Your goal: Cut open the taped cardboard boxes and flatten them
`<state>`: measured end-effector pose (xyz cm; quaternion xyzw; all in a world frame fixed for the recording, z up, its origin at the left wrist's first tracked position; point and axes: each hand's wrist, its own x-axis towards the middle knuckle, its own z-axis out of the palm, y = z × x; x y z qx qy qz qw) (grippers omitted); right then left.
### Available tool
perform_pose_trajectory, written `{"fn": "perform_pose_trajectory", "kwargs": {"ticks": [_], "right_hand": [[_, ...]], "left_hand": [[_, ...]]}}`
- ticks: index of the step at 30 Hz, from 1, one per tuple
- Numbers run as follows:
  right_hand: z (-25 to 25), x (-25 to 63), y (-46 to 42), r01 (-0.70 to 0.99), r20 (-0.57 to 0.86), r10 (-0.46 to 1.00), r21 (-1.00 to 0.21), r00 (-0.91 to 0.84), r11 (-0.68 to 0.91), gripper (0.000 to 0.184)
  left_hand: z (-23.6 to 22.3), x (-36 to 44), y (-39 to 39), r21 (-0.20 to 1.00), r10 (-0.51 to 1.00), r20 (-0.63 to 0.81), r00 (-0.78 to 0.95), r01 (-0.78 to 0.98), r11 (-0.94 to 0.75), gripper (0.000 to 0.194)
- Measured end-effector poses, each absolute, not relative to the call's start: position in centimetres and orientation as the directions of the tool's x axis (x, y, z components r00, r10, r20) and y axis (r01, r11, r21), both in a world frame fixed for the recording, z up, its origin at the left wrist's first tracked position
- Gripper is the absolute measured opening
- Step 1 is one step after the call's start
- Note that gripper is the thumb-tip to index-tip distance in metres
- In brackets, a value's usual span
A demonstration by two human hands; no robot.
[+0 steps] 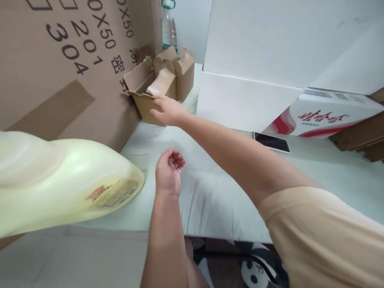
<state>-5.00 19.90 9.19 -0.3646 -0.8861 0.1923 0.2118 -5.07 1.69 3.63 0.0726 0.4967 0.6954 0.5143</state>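
My right hand (168, 111) reaches across to a small open cardboard box (145, 108). Its fingers are stretched and apart at the box's near rim, holding nothing; whether they touch the cardboard, I cannot tell. A whitish, paper-like piece (161, 81) sticks up at the box opening, just beyond the fingertips. My left hand (169, 172) is held palm up over the pale green cloth (216, 200), its fingers curled in with nothing seen in them. Behind the small box is a second little carton (184, 74) with raised flaps.
A big brown carton (99, 92) stands at left, with a large pale yellow bottle (75, 176) before it. A clear bottle (169, 30) is at the back. White boxes (246, 96), a phone (271, 142) and a red-and-white box (324, 114) are at right.
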Motion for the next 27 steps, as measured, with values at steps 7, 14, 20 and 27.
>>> {"fn": "perform_pose_trajectory", "kwargs": {"ticks": [7,14,20,27], "right_hand": [[8.2,7.0,14.1,0.506,0.350,0.745,-0.565,-0.568,0.652,0.023],[6.3,25.4,0.3,0.324,0.647,0.665,-0.581,-0.373,0.747,0.025],[4.0,29.9,-5.1,0.340,0.652,0.730,-0.652,-0.205,0.678,0.030],[2.1,30.3,-3.8,0.447,0.648,0.701,-0.555,-0.298,0.702,0.039]], "left_hand": [[2.2,-6.1,1.7,0.910,0.370,0.062,-0.927,-0.099,-0.402,0.011],[1.6,-5.3,2.3,0.838,0.549,0.280,-0.788,-0.078,-0.540,0.022],[2.7,-0.5,2.3,0.829,0.772,0.408,-0.488,-0.156,-0.537,0.051],[2.2,1.1,3.0,0.841,0.749,0.521,-0.411,0.094,-0.533,0.039]]}}
